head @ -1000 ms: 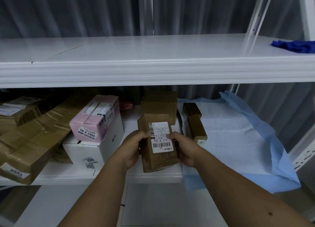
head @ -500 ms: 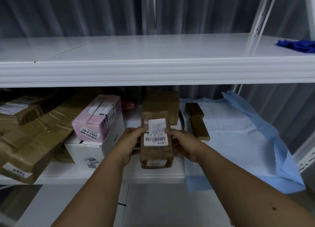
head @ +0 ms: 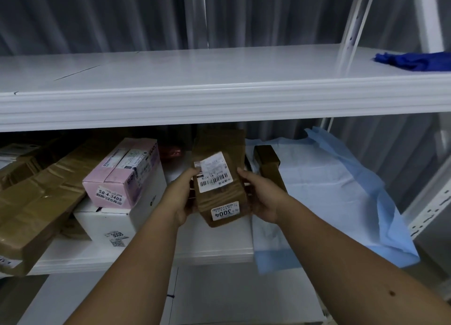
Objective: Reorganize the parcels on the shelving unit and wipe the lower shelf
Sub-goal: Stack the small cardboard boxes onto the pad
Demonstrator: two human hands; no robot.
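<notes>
Both arms reach forward to the lower shelf (head: 146, 256). The left hand (head: 179, 198) and the right hand (head: 262, 198) grip the sides of a small brown parcel (head: 220, 188), tilted, above the shelf's near edge, left of a blue sheet (head: 329, 202).

Dim cool light; lower shelf (head: 146, 256) shadowed; wide-angle bending edges; slight blur.
</notes>
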